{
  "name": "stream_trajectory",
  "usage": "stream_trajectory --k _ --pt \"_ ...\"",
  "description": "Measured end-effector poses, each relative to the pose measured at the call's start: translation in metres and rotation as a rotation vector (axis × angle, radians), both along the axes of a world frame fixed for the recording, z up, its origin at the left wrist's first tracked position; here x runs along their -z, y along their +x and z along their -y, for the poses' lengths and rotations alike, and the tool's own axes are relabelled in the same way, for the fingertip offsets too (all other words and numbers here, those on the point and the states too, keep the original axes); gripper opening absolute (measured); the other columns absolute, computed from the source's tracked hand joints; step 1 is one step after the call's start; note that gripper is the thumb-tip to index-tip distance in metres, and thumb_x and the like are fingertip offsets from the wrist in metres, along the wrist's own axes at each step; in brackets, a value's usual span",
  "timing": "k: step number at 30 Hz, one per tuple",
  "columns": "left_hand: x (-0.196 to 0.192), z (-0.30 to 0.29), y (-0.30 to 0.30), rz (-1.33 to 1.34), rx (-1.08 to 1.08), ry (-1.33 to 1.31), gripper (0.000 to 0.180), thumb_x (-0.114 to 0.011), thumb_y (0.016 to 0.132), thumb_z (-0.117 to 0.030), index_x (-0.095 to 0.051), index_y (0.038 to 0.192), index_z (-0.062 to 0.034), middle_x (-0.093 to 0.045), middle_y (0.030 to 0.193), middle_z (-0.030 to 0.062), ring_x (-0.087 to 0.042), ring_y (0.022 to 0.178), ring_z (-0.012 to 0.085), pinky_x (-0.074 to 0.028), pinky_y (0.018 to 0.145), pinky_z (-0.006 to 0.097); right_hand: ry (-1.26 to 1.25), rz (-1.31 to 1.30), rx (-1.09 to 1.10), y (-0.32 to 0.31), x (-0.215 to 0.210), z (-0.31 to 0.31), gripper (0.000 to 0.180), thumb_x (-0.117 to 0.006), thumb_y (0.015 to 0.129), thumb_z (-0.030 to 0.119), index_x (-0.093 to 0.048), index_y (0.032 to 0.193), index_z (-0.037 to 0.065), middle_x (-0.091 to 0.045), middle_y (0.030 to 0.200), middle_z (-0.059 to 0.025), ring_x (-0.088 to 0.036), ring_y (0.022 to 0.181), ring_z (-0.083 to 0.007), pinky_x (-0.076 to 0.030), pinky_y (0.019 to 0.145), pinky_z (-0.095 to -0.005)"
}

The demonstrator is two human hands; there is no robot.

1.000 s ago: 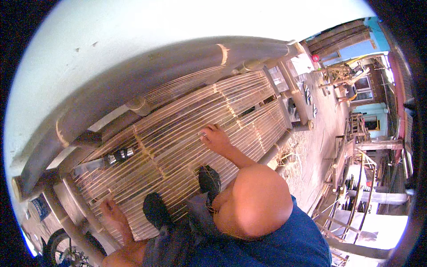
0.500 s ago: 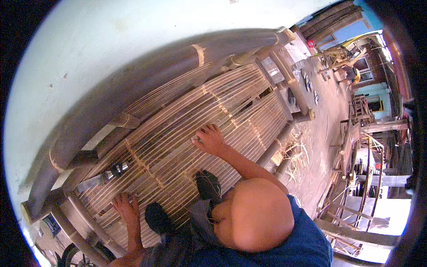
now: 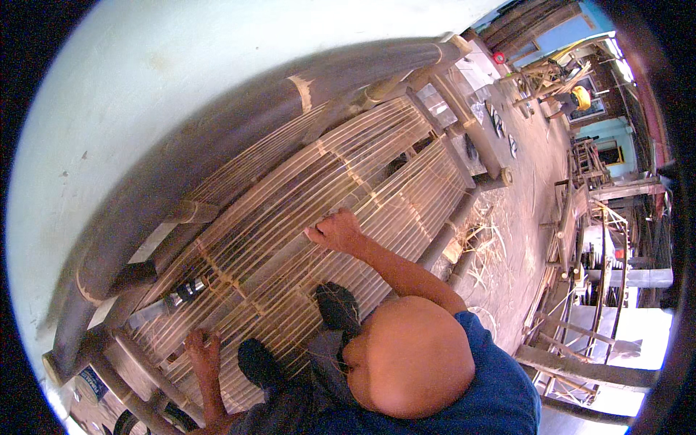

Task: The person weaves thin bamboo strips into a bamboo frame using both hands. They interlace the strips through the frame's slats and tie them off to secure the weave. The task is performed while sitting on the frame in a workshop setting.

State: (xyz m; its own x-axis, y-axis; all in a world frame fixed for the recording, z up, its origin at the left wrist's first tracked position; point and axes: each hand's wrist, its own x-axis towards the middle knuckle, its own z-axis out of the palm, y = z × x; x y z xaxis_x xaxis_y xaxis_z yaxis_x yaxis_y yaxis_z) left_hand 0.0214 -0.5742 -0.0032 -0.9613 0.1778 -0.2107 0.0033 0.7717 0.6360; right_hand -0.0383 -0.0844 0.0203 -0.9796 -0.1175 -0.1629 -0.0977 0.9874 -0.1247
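A long bamboo bench seat of thin, pale slats [image 3: 279, 250] lies in front of me, bound crosswise with ties [image 3: 232, 283]. My right hand [image 3: 335, 230] is over the middle of the slats, with its fingers curled together; anything pinched in them is too small to make out. Close to the near-left end rail [image 3: 148, 362], my left hand [image 3: 204, 349] rests at the slats with bent fingers. What its fingertips hold, if anything, is hidden. My dark-clad feet [image 3: 335, 304] are on the slats between the hands.
A thick, dark bamboo backrest [image 3: 217, 119] runs along the pale wall [image 3: 145, 58]. Fibre shavings [image 3: 478, 243] litter the floor at right. Sandals [image 3: 495, 119] lie farther off. Bamboo frames [image 3: 587, 156] stand at far right, where another person in yellow [image 3: 581, 98] bends over.
My right hand has shifted slightly left and its fingers have drawn tighter together. My left hand's fingers are more bent than before. The view has moved a little, and the distant person shows more.
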Motion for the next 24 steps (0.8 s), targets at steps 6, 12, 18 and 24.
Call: stream_trajectory --k 6,12,18,24 --pt "-0.011 -0.028 -0.002 -0.122 -0.018 0.012 0.021 -0.074 0.083 -0.018 -0.065 0.093 -0.0014 -0.064 0.095 0.0165 -0.059 0.095 0.0361 -0.044 0.089 0.046 -0.133 -0.122 0.065 0.004 0.023 -0.009 0.053 -0.053 0.095 0.044 -0.060 0.057 0.007 -0.058 0.059 -0.0146 -0.060 0.065 -0.0340 -0.048 0.076 -0.0464" --pt "-0.011 -0.038 -0.004 -0.063 -0.061 -0.061 0.022 -0.072 0.085 -0.017 -0.069 0.099 -0.0006 -0.068 0.100 0.0179 -0.062 0.096 0.0374 -0.047 0.089 0.045 -0.138 -0.338 0.090 0.014 0.034 -0.005 0.033 -0.058 0.094 0.035 -0.067 0.082 0.005 -0.064 0.089 -0.0169 -0.058 0.095 -0.0349 -0.042 0.097 -0.0499" --pt "0.002 -0.027 -0.012 0.072 -0.063 -0.027 0.032 -0.071 0.086 -0.028 -0.072 0.105 -0.0028 -0.070 0.102 0.0190 -0.064 0.099 0.0368 -0.050 0.088 0.045 -0.067 -0.348 0.023 0.033 0.033 0.005 0.030 -0.059 0.094 0.037 -0.064 0.102 0.009 -0.061 0.107 -0.0144 -0.054 0.110 -0.0347 -0.036 0.106 -0.0551" --pt "0.011 -0.028 -0.017 0.167 -0.063 0.025 0.037 -0.068 0.088 -0.036 -0.073 0.104 -0.0032 -0.071 0.104 0.0205 -0.066 0.099 0.0394 -0.049 0.091 0.046 -0.073 -0.229 -0.028 0.033 0.036 -0.003 0.027 -0.059 0.094 0.035 -0.064 0.105 0.011 -0.062 0.107 -0.0136 -0.056 0.108 -0.0339 -0.034 0.108 -0.0559"
